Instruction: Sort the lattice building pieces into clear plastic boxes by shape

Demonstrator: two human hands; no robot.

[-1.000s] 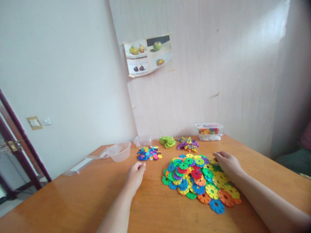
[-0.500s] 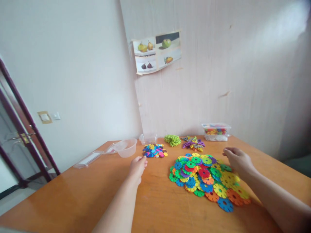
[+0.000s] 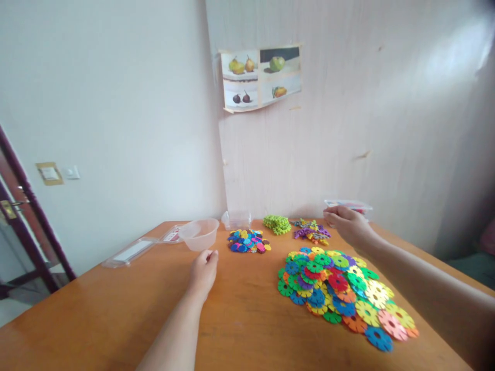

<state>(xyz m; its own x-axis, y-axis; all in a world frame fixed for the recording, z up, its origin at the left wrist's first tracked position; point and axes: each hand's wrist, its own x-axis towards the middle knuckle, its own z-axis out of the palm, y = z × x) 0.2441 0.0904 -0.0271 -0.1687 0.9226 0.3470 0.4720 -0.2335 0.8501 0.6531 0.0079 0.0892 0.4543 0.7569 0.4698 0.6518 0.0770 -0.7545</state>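
Observation:
My left hand [image 3: 203, 270] rests on the orange table [image 3: 240, 330], fingers curled in with nothing visible in them, just in front of a clear plastic bowl [image 3: 199, 234]. My right hand [image 3: 346, 224] is raised above the table's far right, fingers loosely apart and empty. It is in front of a clear box of coloured pieces [image 3: 361, 207], beside a small purple and yellow pile [image 3: 309, 230]. A broad heap of large coloured flower discs [image 3: 340, 288] lies under my right forearm.
A pile of small coloured discs [image 3: 247, 241], a green cluster [image 3: 277, 223] and a small clear tub [image 3: 236, 219] lie along the back edge. A flat clear lid [image 3: 129, 252] sits at the left edge. Walls close off the back; a door [image 3: 15, 226] stands at left.
My right hand has lifted off the big disc heap and moved back towards the clear box. My left hand has slid left towards the bowl. The view has turned left.

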